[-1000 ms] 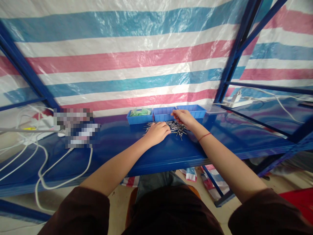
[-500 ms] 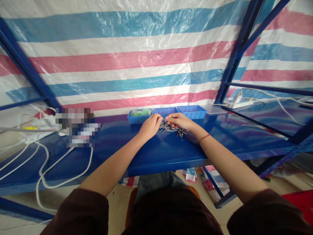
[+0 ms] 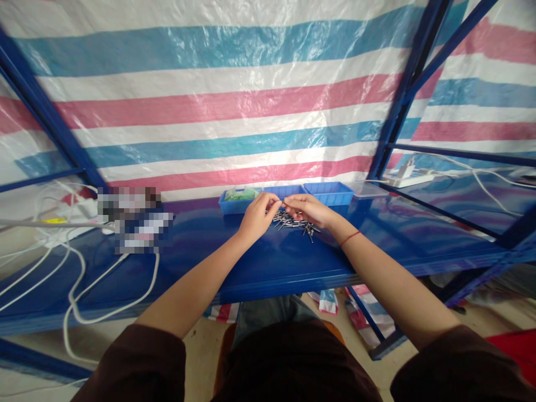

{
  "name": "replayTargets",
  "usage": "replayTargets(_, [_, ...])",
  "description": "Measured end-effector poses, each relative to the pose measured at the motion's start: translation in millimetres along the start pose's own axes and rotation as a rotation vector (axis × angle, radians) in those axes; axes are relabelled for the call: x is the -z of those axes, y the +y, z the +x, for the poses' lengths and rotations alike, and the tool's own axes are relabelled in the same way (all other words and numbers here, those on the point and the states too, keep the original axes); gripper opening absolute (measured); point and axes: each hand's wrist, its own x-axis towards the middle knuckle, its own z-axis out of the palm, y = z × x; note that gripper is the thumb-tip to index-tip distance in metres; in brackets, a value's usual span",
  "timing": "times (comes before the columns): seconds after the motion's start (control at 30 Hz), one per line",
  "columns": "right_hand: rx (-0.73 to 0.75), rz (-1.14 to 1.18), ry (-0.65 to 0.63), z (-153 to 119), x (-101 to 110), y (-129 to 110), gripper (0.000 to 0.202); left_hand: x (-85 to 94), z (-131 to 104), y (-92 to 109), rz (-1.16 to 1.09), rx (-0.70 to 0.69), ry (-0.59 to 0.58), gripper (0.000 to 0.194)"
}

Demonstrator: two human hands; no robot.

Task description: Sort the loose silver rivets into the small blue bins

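1. Left grip: fingertips pinched together, apparently on one end of a small thin piece.
2. Right grip: thumb and fingers closed on the same piece from the other side; the grips nearly met there. Detail of the piece too small to read.
3. Stock: a loose heap of slim metal pieces lay on the bench, below and between both grips, partly hidden by them.
4. Trays: left tray, holding a green packet, stood beyond the left grip; middle tray beyond the gap between grips, contents hidden; right tray just beyond the right grip, no metal pieces made out inside.
5. Progress (judged): one piece was in work, unreleased. The heap, unordered and many-pieced, appeared still unhandled. Finished count could not be told; no completed group was identifiable near either grip.
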Motion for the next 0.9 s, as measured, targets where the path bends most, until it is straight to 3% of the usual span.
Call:
replayTargets(0.63, [0.091, 0.049, 0.067, -0.9, -3.0, -5.9, 0.022, 2.7, 0.4, 1.7, -0.014, -0.006, 0.025, 0.009])
replayTargets(0.9, [0.153, -0.001, 0.093, 0.4, -4.9, -2.8, 0.021, -0.1, -0.2, 3.2, -0.030, 0.040, -0.087, 0.011])
